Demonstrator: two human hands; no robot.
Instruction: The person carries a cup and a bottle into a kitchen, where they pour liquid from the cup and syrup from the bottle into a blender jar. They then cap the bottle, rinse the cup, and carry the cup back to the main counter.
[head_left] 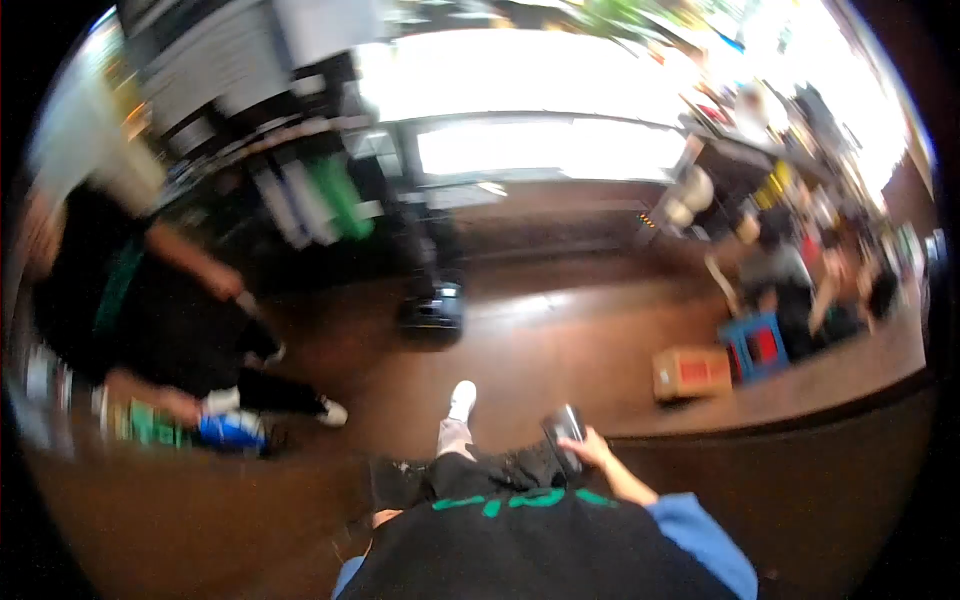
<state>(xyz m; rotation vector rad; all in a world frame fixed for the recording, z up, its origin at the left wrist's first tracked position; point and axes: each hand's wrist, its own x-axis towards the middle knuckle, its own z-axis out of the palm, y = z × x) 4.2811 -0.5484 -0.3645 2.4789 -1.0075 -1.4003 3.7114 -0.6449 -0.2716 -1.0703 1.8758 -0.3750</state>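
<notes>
Possibly the right hand point(592, 447), wrapped round a dark shiny cylindrical object point(566, 428), drops it mid-stride onto the brown wooden floor point(560, 340)

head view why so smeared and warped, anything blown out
Head view: motion blur smears everything, worst on the person in black at left. Head view: fisheye bends the brown wooden floor, corners black. Head view: the bright white window band is blown out; the right hand gripping a dark shiny object is sharpest.
</notes>
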